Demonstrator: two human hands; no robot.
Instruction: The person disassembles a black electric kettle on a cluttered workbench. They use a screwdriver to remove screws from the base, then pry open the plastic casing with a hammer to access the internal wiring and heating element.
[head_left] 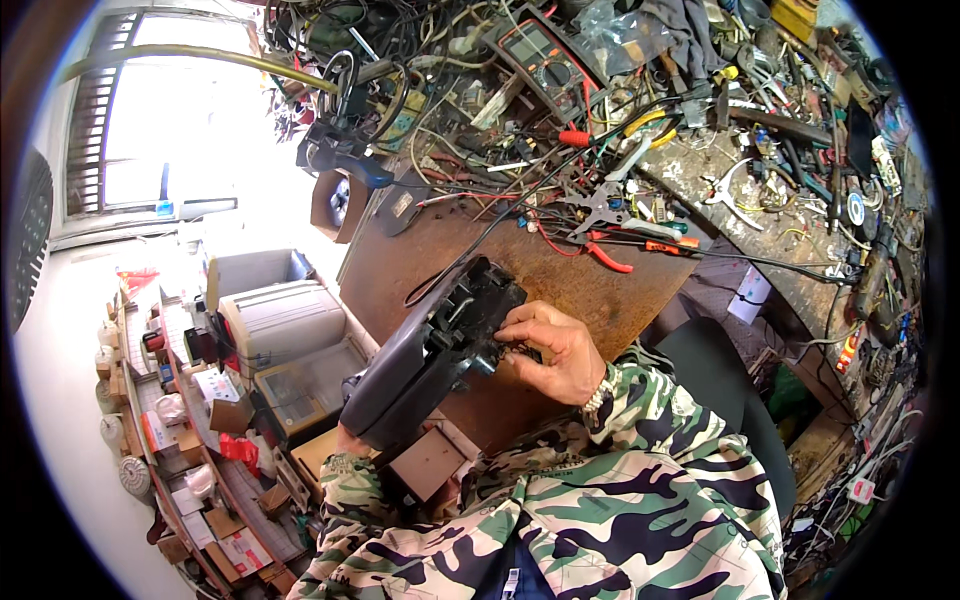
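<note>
A black plastic housing (400, 385) is held up at a tilt over the near edge of the bench. Its upper right side is uncovered and shows black inner parts and small metal pieces. My left hand (350, 445) grips the housing's lower left end; most of its fingers are hidden behind it. At the uncovered side, the thumb and fingers of my right hand (560, 350) are pinched together. What small piece lies between them is too hidden to name. A thin black cable (490, 225) loops on the bench just beyond the housing.
Brown board (600, 285) covers the bench beneath. Beyond it lie pliers (600, 205), red-handled cutters (608, 258), a multimeter (545, 55) and tangled wires. A bench vise (345, 160) stands at the far left. Shelves with boxes (215, 480) line the left; a dark chair (715, 375) is right.
</note>
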